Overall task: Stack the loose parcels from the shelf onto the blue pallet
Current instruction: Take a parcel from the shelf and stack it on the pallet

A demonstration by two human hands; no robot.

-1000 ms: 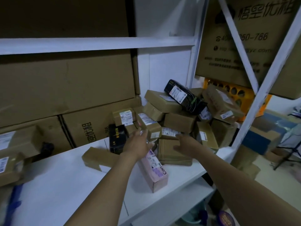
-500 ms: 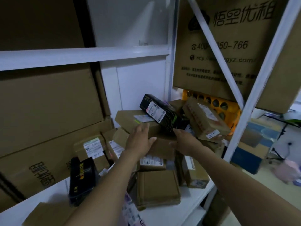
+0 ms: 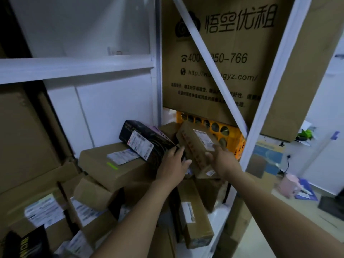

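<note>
Hands [image 3: 221,161] higher, around tilted parcel [image 3: 195,146]

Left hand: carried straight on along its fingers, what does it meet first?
Probably the black parcel: the left hand points up and right at its near end, and the fingertips look about touching it. The tilted brown parcel sits just right of that line; depth is unclear.

Large printed carton [image 3: 251,40], yellow crate [image 3: 230,138] below it, pink container [image 3: 289,183]
</note>
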